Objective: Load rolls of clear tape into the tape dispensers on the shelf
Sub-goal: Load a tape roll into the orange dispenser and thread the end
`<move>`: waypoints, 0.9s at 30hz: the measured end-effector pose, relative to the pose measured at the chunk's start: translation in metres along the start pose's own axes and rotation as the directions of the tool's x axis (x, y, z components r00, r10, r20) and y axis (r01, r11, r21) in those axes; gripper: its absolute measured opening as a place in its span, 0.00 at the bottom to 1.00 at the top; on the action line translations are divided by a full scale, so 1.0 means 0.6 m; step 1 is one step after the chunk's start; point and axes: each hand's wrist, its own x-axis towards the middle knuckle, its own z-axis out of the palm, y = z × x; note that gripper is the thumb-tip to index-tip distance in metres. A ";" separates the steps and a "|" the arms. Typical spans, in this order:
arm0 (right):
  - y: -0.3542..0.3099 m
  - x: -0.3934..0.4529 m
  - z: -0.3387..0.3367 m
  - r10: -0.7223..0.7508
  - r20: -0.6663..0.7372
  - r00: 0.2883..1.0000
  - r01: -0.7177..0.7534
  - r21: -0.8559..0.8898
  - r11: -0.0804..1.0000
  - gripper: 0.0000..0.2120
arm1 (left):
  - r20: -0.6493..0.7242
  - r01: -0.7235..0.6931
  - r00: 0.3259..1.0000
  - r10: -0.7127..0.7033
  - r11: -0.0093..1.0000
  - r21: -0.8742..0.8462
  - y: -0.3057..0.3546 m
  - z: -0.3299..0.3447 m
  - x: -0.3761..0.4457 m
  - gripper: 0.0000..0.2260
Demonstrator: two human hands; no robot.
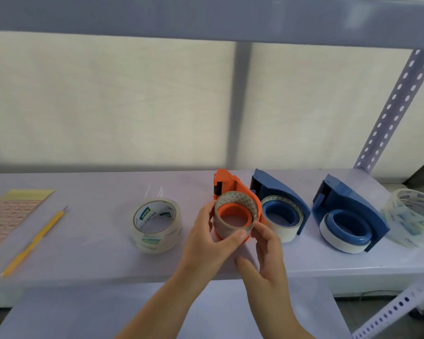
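I have both hands on the orange dispenser, which stands near the middle of the shelf. My left hand curls round the tape roll from nine o'clock, thumb pinching its lower rim, likely to keep it square on the orange hub. My right hand holds the roll's edge at five o'clock with fingertips bent, thumb free below. At three o'clock stand two blue dispensers, each carrying a roll. A spare roll lies at nine o'clock, another at the far right. I judge the orange one nearly seated.
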 end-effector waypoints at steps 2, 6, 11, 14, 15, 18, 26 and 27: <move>-0.004 -0.001 0.000 -0.034 0.000 0.999 0.034 0.018 0.999 0.30 | 0.013 -0.024 1.000 0.025 0.997 -0.073 0.005 -0.004 -0.005 0.28; -0.002 -0.001 0.004 -0.069 -0.018 0.997 0.069 0.034 0.997 0.30 | 0.034 -0.052 0.998 0.060 0.980 -0.190 0.009 -0.015 -0.013 0.27; -0.004 -0.002 0.005 -0.122 -0.009 0.992 0.122 0.057 0.991 0.28 | 0.055 -0.043 0.997 0.061 0.957 -0.287 0.012 -0.029 -0.016 0.26; -0.014 0.001 0.004 -0.165 0.013 0.986 0.163 0.102 0.981 0.28 | 0.050 -0.064 0.995 0.086 0.943 -0.327 0.023 -0.031 -0.021 0.23; -0.018 0.001 0.004 -0.178 0.023 0.984 0.174 0.134 0.976 0.29 | 0.043 -0.082 0.994 0.103 0.938 -0.338 0.029 -0.031 -0.025 0.21; -0.030 -0.007 0.002 -0.222 0.048 0.974 0.214 0.131 0.968 0.32 | 0.038 -0.127 0.988 0.150 0.927 -0.354 0.050 -0.033 -0.047 0.17; -0.011 -0.043 0.012 -0.210 0.155 0.965 0.233 -0.142 0.962 0.30 | -0.096 -0.022 0.995 0.003 0.980 -0.197 0.018 -0.063 -0.106 0.15; -0.010 -0.043 0.016 -0.201 0.157 0.967 0.224 -0.149 0.963 0.30 | -0.105 0.009 0.994 -0.028 0.984 -0.176 0.016 -0.067 -0.107 0.12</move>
